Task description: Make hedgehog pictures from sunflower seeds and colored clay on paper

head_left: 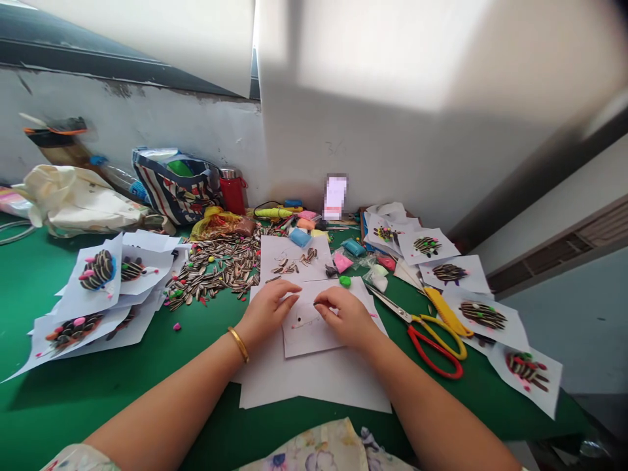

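My left hand (267, 307) rests on a small white paper sheet (314, 330) with a faint drawn outline, its fingers curled and pressing the paper's left edge. A gold bangle (239, 343) sits on that wrist. My right hand (346, 314) lies on the same sheet with thumb and forefinger pinched together on something small and dark that I cannot make out. Larger white sheets (314, 379) lie under it on the green table (59, 386). A pile of striped sunflower seeds (216, 265) lies just beyond my left hand.
Finished seed-and-clay pictures lie stacked at left (98, 271) and spread along the right (483, 314). Red-handled scissors (432, 343) and yellow-handled scissors (444, 314) lie right of my hands. Coloured clay packets (300, 237), a striped bag (176, 186), a red flask (233, 191) and a white bag (78, 199) line the wall.
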The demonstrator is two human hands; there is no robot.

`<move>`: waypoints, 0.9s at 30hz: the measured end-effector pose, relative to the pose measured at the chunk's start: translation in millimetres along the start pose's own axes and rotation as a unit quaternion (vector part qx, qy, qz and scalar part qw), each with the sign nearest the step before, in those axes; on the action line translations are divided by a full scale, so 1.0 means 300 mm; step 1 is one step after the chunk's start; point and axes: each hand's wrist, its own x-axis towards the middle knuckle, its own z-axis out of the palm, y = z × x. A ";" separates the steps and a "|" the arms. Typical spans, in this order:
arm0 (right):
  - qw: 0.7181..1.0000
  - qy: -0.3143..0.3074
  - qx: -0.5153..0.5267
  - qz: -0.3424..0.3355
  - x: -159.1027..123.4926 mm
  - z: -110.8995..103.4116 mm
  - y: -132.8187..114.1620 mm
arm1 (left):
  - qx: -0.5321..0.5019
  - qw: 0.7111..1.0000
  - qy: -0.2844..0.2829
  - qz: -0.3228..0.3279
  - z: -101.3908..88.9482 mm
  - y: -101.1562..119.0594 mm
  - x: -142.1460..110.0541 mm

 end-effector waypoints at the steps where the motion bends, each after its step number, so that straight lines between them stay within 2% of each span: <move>1: 0.999 -0.027 -0.002 0.023 0.001 -0.001 0.018 | 0.059 0.998 0.008 0.015 -0.001 -0.017 0.002; 4: 0.996 -0.055 0.001 0.065 0.008 0.005 0.055 | 0.166 0.986 -0.018 0.019 0.002 -0.046 0.007; 9: 0.996 -0.040 0.013 0.081 0.013 0.022 0.066 | 0.249 0.967 -0.054 -0.007 0.022 -0.034 0.015; 14: 0.996 -0.018 0.021 0.089 0.014 0.027 0.080 | 0.270 0.960 -0.067 -0.031 0.026 -0.020 0.023; 22: 0.994 0.022 0.026 0.101 0.033 0.012 0.151 | 0.282 0.952 -0.071 -0.092 -0.010 0.026 0.014; 25: 0.995 0.019 0.017 0.095 0.034 0.019 0.162 | 0.314 0.940 -0.090 -0.097 -0.023 0.051 0.007; 27: 0.996 0.011 0.002 0.091 0.033 0.024 0.162 | 0.333 0.931 -0.126 -0.083 -0.030 0.069 0.000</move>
